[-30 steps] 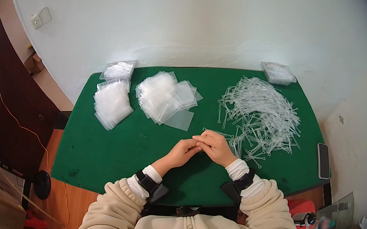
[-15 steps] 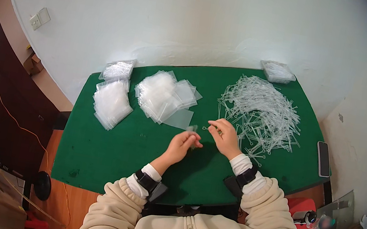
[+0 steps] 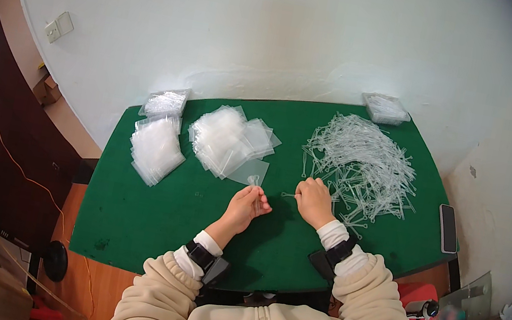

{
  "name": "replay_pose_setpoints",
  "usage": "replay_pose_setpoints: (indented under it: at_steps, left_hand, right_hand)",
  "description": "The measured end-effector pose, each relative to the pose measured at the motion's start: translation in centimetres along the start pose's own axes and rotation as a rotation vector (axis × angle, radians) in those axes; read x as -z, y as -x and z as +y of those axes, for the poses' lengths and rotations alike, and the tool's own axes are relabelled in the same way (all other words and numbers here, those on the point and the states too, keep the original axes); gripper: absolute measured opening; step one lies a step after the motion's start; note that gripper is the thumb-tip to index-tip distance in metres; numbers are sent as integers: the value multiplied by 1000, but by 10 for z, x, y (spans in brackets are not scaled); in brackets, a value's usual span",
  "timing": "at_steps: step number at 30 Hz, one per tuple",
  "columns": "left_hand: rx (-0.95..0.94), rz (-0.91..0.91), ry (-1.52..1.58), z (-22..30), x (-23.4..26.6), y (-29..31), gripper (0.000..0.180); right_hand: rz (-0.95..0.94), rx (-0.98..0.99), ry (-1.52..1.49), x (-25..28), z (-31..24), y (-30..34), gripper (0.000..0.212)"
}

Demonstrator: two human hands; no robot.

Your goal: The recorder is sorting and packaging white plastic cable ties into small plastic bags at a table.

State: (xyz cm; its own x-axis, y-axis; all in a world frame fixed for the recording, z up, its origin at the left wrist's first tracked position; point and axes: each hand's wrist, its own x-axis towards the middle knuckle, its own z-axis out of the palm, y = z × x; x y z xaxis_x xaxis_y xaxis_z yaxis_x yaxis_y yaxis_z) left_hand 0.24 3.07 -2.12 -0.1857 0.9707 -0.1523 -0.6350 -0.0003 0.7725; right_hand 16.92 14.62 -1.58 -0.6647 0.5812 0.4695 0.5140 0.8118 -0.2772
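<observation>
My left hand (image 3: 242, 209) is closed round a few clear plastic sticks, whose looped ends (image 3: 254, 179) stick up past the fingers. To its right my right hand (image 3: 314, 202) pinches one clear stick (image 3: 287, 195); its ring end points left, the rest is covered by the fingers. Beside and behind that hand lies a loose heap of clear looped sticks (image 3: 365, 162). Just beyond my left hand one clear plastic bag (image 3: 249, 171) lies flat, at the edge of a spread pile of clear bags (image 3: 222, 137).
Farther left a second stack of clear bags (image 3: 156, 151) lies before a clear box of packed pieces (image 3: 165, 101). Another filled clear box (image 3: 386, 109) stands at the back right. A phone (image 3: 447, 229) lies at the right edge of the green table (image 3: 154, 231), which meets a white wall.
My right hand has moved slightly right and nearer me, toward the heap's edge, with a stick in its fingers. My left hand has shifted a little left.
</observation>
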Motion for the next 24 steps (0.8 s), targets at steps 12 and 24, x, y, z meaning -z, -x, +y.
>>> replay_pose_setpoints:
  at_steps: [12,24]
  left_hand:
    - [116,-37,43,4,5,0,17]
    - [83,20,13,4,-6,4,17]
  right_hand:
    - [143,0,-180,6,-8,-6,6]
    - [192,-8,-405,16,-13,-8,8]
